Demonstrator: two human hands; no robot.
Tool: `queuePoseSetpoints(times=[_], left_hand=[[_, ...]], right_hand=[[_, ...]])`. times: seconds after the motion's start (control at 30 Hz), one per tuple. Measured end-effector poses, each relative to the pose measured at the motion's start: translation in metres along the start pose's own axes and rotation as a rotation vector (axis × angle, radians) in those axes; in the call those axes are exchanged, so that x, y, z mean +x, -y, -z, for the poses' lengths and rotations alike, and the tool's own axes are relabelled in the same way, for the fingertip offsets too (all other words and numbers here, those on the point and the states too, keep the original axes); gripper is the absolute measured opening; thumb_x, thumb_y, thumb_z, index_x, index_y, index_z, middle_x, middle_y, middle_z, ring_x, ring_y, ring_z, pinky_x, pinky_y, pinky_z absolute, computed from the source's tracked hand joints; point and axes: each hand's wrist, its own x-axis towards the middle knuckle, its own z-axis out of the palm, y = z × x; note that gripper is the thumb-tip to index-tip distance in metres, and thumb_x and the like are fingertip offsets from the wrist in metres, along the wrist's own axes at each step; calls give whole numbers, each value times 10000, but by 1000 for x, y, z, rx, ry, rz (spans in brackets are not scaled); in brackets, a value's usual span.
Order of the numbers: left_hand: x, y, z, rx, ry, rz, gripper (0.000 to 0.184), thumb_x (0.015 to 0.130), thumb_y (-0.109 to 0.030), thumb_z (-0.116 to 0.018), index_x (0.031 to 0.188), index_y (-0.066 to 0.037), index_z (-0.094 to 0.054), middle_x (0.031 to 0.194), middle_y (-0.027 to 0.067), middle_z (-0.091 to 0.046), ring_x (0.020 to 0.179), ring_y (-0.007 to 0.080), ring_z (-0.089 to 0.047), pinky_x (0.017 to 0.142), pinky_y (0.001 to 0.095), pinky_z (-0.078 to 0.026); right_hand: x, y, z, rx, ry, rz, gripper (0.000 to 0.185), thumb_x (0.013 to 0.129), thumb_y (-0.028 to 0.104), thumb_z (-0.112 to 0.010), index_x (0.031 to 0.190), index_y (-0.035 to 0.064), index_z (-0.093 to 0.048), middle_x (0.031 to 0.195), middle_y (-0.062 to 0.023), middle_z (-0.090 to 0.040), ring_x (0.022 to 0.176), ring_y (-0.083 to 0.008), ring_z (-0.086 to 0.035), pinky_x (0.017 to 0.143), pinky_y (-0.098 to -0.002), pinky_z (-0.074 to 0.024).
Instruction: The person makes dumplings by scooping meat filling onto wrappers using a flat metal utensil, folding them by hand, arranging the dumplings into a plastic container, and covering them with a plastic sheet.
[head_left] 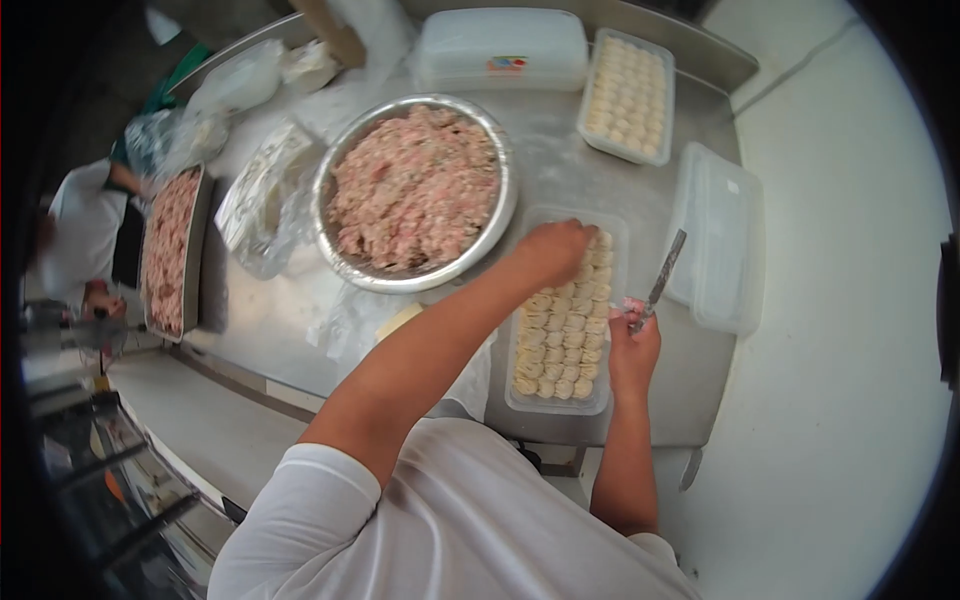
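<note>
A clear plastic tray (pixel 514 392) holds close rows of pale dumplings (pixel 556 340). Over its far end is my left hand (pixel 560 252), fingers curled down and pressed together at the dumplings; what they pinch, if anything, is hidden. Just right of the tray, my right hand (pixel 634 345) is closed around a narrow flat metal spatula (pixel 664 270), its free end pointing up and away. A bit of pink meat (pixel 631 305) shows at the right fingertips. Left of the tray stands a large metal bowl (pixel 328 250) heaped with minced meat filling (pixel 415 185).
Another tray of dumplings (pixel 630 95) sits at the back right, beside upturned plastic containers (pixel 500 50). Clear lids (pixel 720 235) lie by the right wall. At left are a plastic-wrapped packet (pixel 265 195), a metal pan of meat (pixel 172 250) and another person (pixel 80 225).
</note>
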Motion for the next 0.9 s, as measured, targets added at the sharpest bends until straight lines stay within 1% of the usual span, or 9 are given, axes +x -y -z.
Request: queuePoseSetpoints(times=[0.07, 0.13, 0.27, 0.33, 0.53, 0.67, 0.77, 0.87, 0.9], left_hand=[[-26, 6, -11, -4, -295, -274, 484, 736, 11, -700, 1214, -26, -633, 1185, 205, -648, 1121, 382, -626, 958, 462, -516], [-75, 3, 7, -125, -401, -314, 464, 711, 7, -731, 1166, -24, -647, 1122, 163, -653, 1089, 350, -623, 954, 453, -509], [-187, 36, 7, -109, -495, -123, 421, 694, -28, -778, 1099, -47, -664, 1074, 135, -616, 1031, 340, -587, 908, 438, -497], [-229, 56, -1, -97, -536, 78, 427, 673, -66, -817, 1075, -52, -675, 1076, 138, -609, 1002, 327, -580, 892, 437, -495], [-266, 84, -31, -41, -515, 144, 375, 673, -97, -851, 1010, -60, -690, 1028, 107, -634, 982, 331, -581, 864, 423, -501], [-266, 93, -31, -158, -512, 153, 289, 682, -79, -834, 942, -60, -708, 970, 89, -655, 930, 322, -586, 857, 421, -501], [-272, 88, -20, -258, -507, 181, 156, 739, -62, -813, 858, -66, -712, 962, 97, -677, 947, 325, -605, 880, 408, -500], [-284, 93, -11, -611, -562, 299, 97, 860, -68, -760, 923, -58, -686, 1028, 103, -690, 1024, 273, -630, 913, 357, -489], [-290, 97, -10, -893, -666, 256, 87, 896, -73, -726, 962, -59, -672, 1011, 107, -683, 998, 263, -633, 886, 336, -491]], right_hand=[[6, 3, 0, -43, 36, 27, 320, 945, 116, -670, 1218, -34, -597, 884, -37, -625, 760, -108, -575, 712, -277, -495], [10, 12, -1, -301, 27, 523, 317, 980, 75, -576, 1286, -5, -595, 920, -82, -634, 777, -186, -616, 742, -321, -507], [11, 93, -4, -474, 271, 650, 315, 969, 27, -534, 1266, 35, -638, 924, -102, -628, 778, -261, -633, 722, -376, -523], [20, 113, -12, -751, 418, 840, 308, 930, 38, -555, 1200, 81, -696, 905, -81, -623, 784, -271, -638, 690, -393, -533], [20, 171, -73, -1185, 548, 1163, 185, 832, 70, -595, 962, 73, -727, 881, -75, -657, 768, -245, -674, 674, -369, -563], [9, 191, -99, -1299, 695, 1207, 135, 811, 65, -604, 902, 61, -703, 862, -91, -669, 766, -256, -691, 682, -374, -566], [6, 193, -116, -1271, 766, 1226, 99, 891, 99, -590, 894, 68, -684, 858, -88, -665, 771, -287, -694, 692, -417, -561], [9, 186, -128, -1206, 807, 1119, 132, 824, 58, -597, 900, 59, -704, 899, -106, -692, 816, -280, -710, 700, -414, -566], [13, 178, -124, -1031, 798, 1100, 155, 825, 57, -594, 923, 71, -713, 897, -102, -691, 810, -286, -707, 702, -424, -564]])
